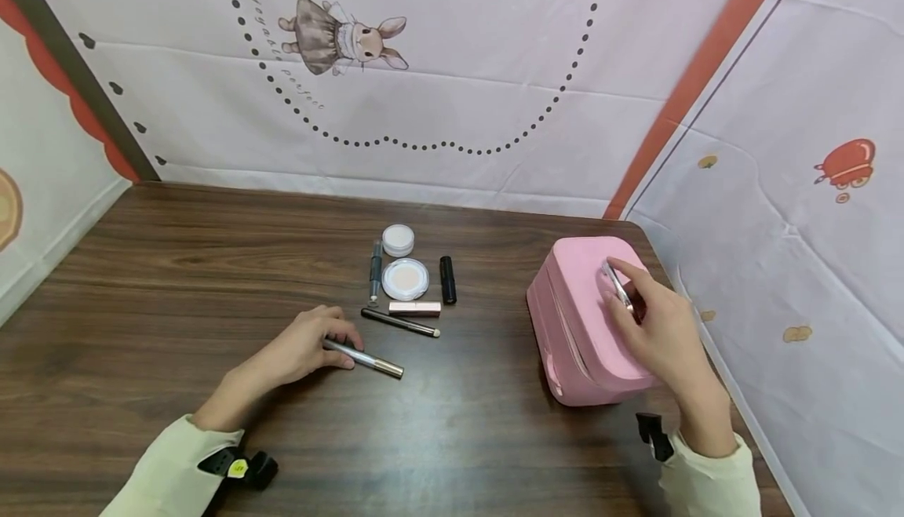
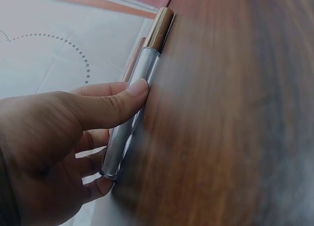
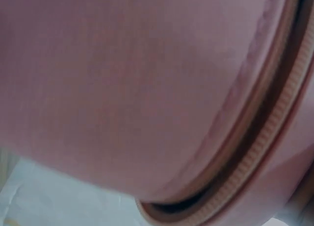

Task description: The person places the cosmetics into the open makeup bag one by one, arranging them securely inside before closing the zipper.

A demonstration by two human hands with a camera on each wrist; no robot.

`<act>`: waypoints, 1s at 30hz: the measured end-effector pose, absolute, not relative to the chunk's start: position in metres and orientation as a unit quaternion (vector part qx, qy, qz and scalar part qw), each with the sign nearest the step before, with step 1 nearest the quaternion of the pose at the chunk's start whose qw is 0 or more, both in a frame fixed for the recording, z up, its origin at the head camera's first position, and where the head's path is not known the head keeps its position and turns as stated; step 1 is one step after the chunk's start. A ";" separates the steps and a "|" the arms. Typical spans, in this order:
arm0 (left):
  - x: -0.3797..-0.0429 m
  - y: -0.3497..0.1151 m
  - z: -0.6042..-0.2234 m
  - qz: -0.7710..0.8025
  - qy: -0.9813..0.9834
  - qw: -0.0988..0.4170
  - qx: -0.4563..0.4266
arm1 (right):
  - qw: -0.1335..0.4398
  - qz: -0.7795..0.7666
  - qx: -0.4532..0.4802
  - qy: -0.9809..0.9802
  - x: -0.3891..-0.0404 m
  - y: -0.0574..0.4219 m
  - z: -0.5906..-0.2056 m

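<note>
My left hand [image 1: 311,347] pinches a slim silver cosmetic tube with a gold cap [image 1: 369,358], low over the table. In the left wrist view the thumb presses on the silver barrel [image 2: 121,138], and the gold cap points away from the palm. My right hand [image 1: 660,329] is over the lid of a pink cosmetic case [image 1: 593,297], its fingers round a small slender silvery object [image 1: 618,288] whose kind I cannot tell. The right wrist view shows the case's pink surface [image 3: 122,88] and a zipper [image 3: 255,152] with a dark gap along it; no hand appears there.
Mid-table lie a round white jar [image 1: 399,240], a round compact [image 1: 406,278], a dark pen-like tube [image 1: 376,270], a black tube [image 1: 448,280], a pinkish tube [image 1: 414,309] and a dark pencil [image 1: 400,322]. Printed cloth walls [image 1: 459,70] bound the table's back and sides.
</note>
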State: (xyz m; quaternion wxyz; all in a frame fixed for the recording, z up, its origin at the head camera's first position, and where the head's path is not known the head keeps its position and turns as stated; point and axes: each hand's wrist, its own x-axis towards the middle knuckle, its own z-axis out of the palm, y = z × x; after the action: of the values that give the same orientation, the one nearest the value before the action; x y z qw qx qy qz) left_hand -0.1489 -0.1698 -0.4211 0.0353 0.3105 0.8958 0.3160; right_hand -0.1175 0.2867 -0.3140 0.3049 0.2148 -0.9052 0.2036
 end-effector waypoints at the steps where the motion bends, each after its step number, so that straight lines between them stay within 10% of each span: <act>1: -0.149 -0.169 -0.421 0.315 0.895 0.034 0.313 | 0.311 0.206 0.206 -0.905 -0.118 0.286 -0.314; 30: -0.150 -0.149 -0.421 0.281 0.897 0.023 0.339 | 0.329 0.289 0.140 -0.888 -0.132 0.221 -0.313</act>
State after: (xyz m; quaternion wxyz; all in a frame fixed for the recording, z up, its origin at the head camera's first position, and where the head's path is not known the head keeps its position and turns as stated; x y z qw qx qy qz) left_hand -0.1504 -0.1495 -0.4209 0.0232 0.3388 0.8975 0.2815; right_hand -0.1322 0.2213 -0.3128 0.3290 0.1396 -0.8880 0.2894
